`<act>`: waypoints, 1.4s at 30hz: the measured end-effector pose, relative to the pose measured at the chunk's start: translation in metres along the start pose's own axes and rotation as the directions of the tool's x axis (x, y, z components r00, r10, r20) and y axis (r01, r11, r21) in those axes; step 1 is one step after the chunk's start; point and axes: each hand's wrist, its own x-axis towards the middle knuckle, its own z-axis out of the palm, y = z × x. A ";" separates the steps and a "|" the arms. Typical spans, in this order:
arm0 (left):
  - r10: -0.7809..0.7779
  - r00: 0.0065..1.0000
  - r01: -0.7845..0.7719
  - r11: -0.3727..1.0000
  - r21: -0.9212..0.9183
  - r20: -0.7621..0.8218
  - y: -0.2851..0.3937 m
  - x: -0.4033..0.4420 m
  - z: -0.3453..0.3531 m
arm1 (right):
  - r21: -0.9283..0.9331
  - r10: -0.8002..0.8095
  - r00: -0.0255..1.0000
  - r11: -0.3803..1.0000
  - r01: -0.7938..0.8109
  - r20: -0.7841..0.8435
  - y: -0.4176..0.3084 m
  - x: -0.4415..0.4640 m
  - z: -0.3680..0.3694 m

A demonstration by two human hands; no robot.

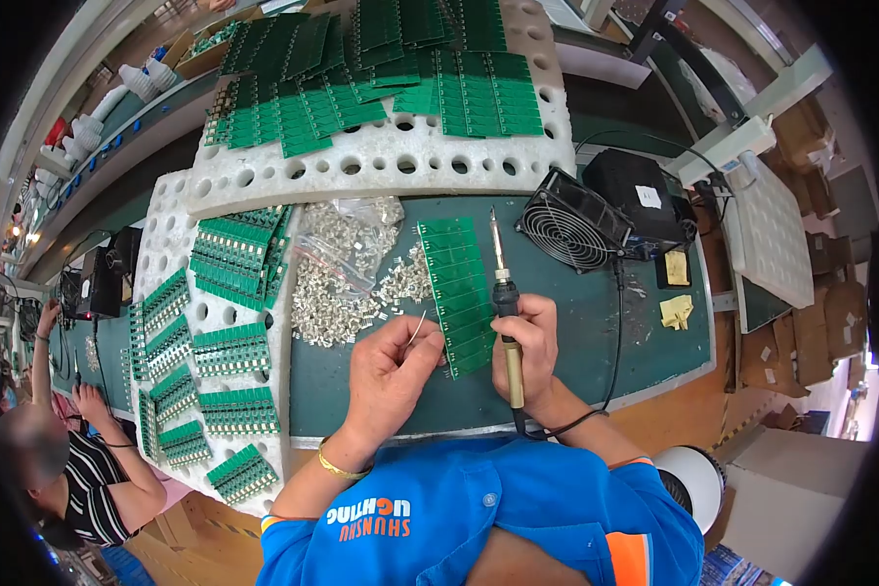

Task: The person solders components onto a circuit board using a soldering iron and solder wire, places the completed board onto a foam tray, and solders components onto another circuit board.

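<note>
The co-worker's head [31, 446] is blurred, the blue shirt [439, 518] cut off below.

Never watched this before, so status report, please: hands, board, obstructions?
Left hand: pinching thin wire. Right hand: gripping soldering iron, tip off green circuit board. Loose white connectors left of board, nothing visibly blocking.

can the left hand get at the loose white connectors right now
Probably yes: the left hand is right beside the loose white connectors and nothing seems to stand between them, though its fingers are pinching a thin wire, which could hamper picking.
</note>
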 end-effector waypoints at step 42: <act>-0.219 0.976 0.216 0.948 -0.232 0.014 0.023 0.001 0.022 | 0.111 -0.161 0.987 0.981 0.159 0.010 -0.001 0.013 -0.031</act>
